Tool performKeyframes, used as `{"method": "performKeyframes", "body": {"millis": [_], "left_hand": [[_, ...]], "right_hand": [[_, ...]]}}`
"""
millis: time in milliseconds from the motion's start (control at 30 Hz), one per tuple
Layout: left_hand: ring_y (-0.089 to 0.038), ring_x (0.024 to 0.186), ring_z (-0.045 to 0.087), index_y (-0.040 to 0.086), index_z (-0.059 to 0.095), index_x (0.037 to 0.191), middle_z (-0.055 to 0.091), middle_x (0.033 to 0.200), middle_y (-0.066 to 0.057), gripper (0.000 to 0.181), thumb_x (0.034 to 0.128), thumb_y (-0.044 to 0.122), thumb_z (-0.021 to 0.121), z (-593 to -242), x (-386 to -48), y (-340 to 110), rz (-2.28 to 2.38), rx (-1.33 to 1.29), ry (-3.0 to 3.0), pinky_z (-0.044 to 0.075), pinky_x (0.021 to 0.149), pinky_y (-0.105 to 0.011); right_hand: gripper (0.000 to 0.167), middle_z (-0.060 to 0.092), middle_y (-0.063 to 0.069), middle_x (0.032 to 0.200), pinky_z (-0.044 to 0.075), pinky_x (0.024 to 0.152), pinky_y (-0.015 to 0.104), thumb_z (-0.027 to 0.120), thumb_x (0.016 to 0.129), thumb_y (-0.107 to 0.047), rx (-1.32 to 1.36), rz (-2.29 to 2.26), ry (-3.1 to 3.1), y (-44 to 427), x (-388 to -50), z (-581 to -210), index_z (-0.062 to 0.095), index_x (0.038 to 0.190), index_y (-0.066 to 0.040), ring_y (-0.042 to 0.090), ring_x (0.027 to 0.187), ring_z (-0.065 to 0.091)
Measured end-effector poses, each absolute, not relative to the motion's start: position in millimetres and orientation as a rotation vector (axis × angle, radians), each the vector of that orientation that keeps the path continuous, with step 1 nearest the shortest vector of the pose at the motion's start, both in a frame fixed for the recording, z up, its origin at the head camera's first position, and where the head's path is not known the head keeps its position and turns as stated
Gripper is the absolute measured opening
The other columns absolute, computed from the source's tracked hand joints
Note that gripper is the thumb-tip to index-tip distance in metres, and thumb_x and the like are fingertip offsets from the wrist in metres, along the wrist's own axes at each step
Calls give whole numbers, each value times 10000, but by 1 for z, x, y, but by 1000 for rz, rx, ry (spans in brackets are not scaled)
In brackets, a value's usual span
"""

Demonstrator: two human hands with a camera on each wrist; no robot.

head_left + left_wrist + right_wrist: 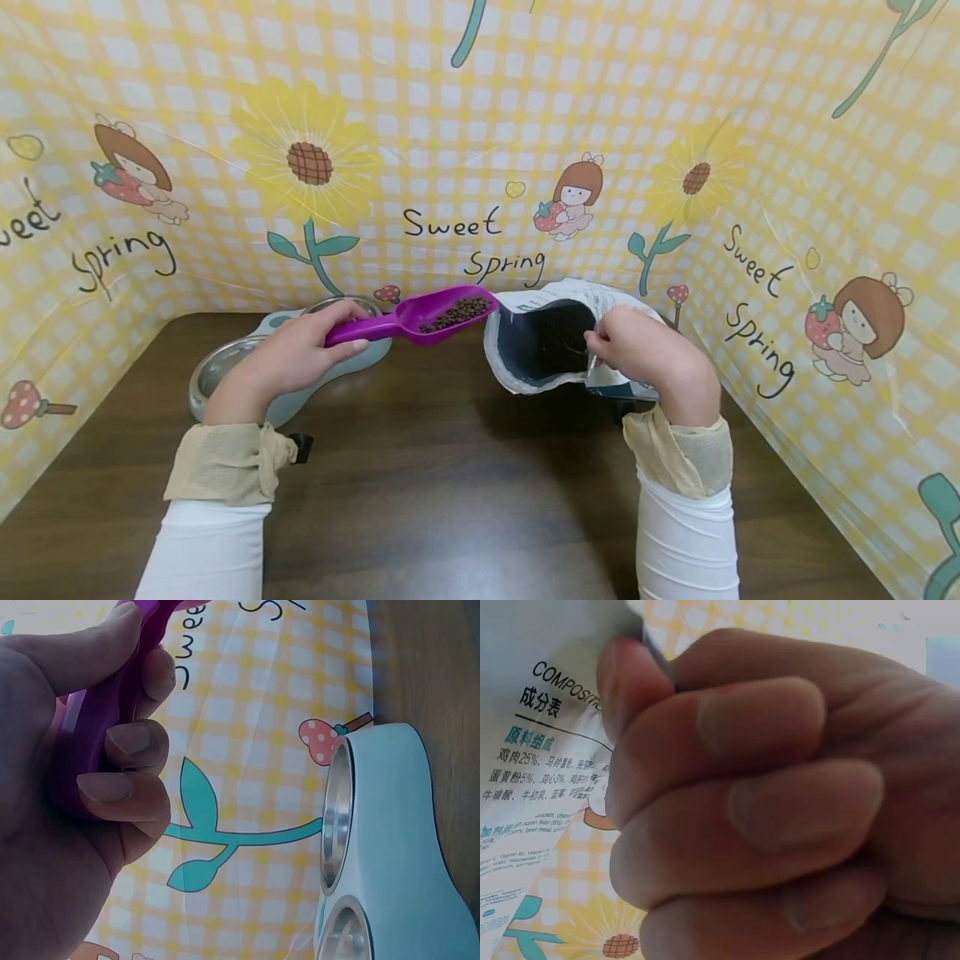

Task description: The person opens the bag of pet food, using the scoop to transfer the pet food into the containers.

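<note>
Lining up across the middle of the frame, the purple scoop [408,322] had its long axis running nearly sideways: handle toward the left, front lip toward the right and tipped up a little. That lip sat right at the left edge of the bag's [600,296] mouth, though I honestly can't tell if it was touching or just beside it. The pet bowl stand [367,357] was at the opposite end, in the left part of the frame, partly behind the left hand [296,354]. So the left hand was way nearer the bowls, and the right hand [648,350] was the one over by the bag.

Grip-wise, the left hand had its fingers wrapped around the scoop handle with the thumb along it. The right hand, right of center, was pinching the bag's edge, fingers folded in.

As for looks: glossy purple scoop held above the brown counter [420,500], with a heap of small brown pellets [457,314] in its trough, mostly toward the front. The bag was white and crinkly outside, with a dark lining, facing left. Contents were too dark to make out properly.
</note>
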State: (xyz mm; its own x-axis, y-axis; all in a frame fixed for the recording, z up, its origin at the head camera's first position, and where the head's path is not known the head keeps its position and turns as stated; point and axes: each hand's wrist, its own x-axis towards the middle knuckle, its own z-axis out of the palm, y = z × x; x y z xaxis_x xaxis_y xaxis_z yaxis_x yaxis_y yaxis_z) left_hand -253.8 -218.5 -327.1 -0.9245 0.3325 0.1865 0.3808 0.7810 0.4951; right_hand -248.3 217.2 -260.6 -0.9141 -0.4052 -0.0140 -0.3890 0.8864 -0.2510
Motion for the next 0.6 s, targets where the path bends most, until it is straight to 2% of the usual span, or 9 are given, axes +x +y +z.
{"method": "performKeyframes", "body": {"millis": [67, 233, 367, 600], "left_hand": [[-214, 777, 525, 214, 612, 1335, 606, 943, -66, 264, 1098, 322, 656, -327, -254, -220, -819, -560, -2885, 412, 712, -355], [-233, 848, 583, 206, 596, 1379, 683, 1040, -94, 314, 1101, 345, 647, -326, -252, -225, -789, -524, -2892, 440, 740, -356], [-226, 816, 567, 219, 601, 1376, 685, 988, -79, 320, 1098, 368, 651, -326, -251, -230, -782, -491, -2893, 426, 719, -356], [-212, 769, 515, 240, 590, 1331, 596, 877, -39, 311, 1090, 428, 649, -327, -251, -241, -742, -411, -2921, 378, 693, -357]], "right_hand": [[544, 403, -84, 543, 405, 608, 272, 542, 1094, -170, -642, -376, 2989, 217, -248, -261, 487, 552, -181, 86, 501, 398], [532, 394, -85, 543, 401, 604, 268, 569, 1078, -167, -678, -394, 2971, 219, -248, -261, 475, 555, -182, 80, 501, 389], [521, 391, -86, 546, 401, 607, 267, 574, 1065, -156, -712, -404, 2960, 221, -249, -262, 465, 556, -184, 77, 504, 383], [536, 337, -96, 543, 389, 605, 273, 563, 1071, -156, -748, -389, 2994, 220, -249, -262, 412, 559, -210, 84, 498, 365]]}}
